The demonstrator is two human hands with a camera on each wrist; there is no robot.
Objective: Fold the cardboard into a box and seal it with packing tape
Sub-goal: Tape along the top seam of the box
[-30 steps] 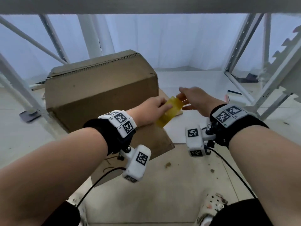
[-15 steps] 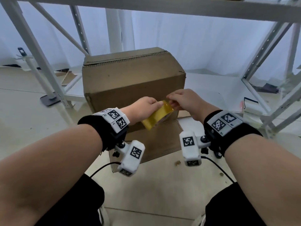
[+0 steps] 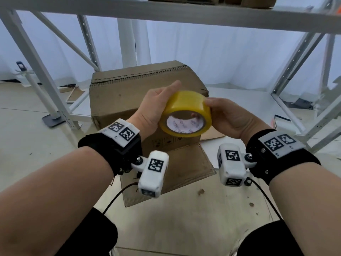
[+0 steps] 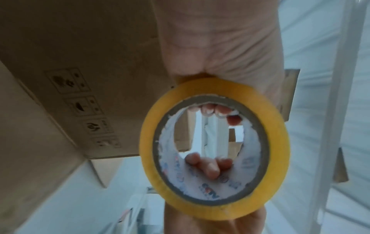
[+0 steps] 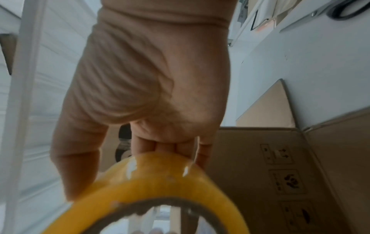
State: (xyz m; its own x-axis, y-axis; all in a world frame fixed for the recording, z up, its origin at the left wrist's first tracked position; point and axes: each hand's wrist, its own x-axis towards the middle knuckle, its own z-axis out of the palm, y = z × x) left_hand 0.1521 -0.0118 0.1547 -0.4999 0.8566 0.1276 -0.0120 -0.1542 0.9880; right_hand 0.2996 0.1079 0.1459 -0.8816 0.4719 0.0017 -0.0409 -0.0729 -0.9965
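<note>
A yellow roll of packing tape (image 3: 185,113) is held up in front of me between both hands, its open core facing me. My left hand (image 3: 154,106) grips its left side, thumb over the top. My right hand (image 3: 228,117) grips its right side. In the left wrist view the tape roll (image 4: 215,147) shows fingertips curled past its far rim. In the right wrist view fingers wrap the tape roll (image 5: 160,186). Behind stands the brown cardboard box (image 3: 129,97) on the floor, one flap (image 3: 184,169) lying flat toward me.
White metal shelving (image 3: 55,52) frames the box on the left, right and overhead. A flat cardboard piece (image 3: 212,135) lies right of the box. Small scraps (image 3: 201,191) dot the pale floor. Scissors (image 5: 320,14) lie on the floor in the right wrist view.
Both hands have lifted the tape roll up and toward me, turning its open core to face me. My head has tilted up, showing more shelving.
</note>
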